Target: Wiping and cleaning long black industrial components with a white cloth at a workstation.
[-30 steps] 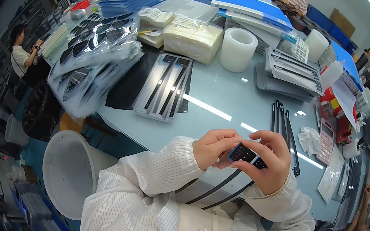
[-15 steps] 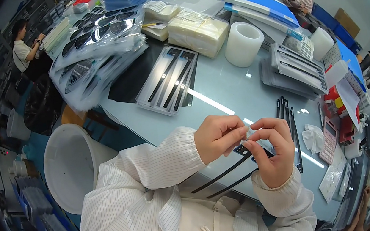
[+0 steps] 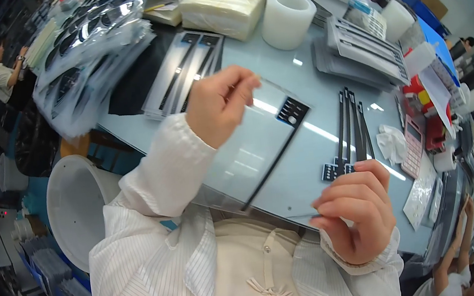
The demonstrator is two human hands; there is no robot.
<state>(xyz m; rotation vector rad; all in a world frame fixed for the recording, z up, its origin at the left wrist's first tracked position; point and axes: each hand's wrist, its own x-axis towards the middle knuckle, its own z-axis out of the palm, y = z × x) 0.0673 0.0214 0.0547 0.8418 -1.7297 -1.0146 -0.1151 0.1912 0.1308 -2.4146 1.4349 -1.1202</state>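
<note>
My left hand (image 3: 224, 105) is closed in a pinch at the upper left corner of a clear plastic film sheet (image 3: 259, 139). The sheet carries a black printed label (image 3: 292, 110) and a narrow black strip (image 3: 272, 166) slanting down toward me. At the right, my right hand (image 3: 358, 210) has its fingers curled and its thumb close to the fingertips. A thin line runs to those tips, but what they pinch cannot be made out. Just beyond that hand, several black strips with printed heads (image 3: 348, 128) lie fanned on the glass-topped table (image 3: 300, 84).
Stacked printed films (image 3: 183, 72) lie at the far left, beside bagged sheets (image 3: 99, 64). A film roll (image 3: 288, 18) stands at the back; another film stack (image 3: 364, 52) is right of it. A pink calculator (image 3: 413, 147) and crumpled tissue (image 3: 391, 144) lie right. A white bin (image 3: 87, 205) stands left.
My hands have moved apart from where their fingertips met: the left up and leftward, the right downward. The clear sheet now shows between them. The view has shifted, and tabletop things sit higher.
</note>
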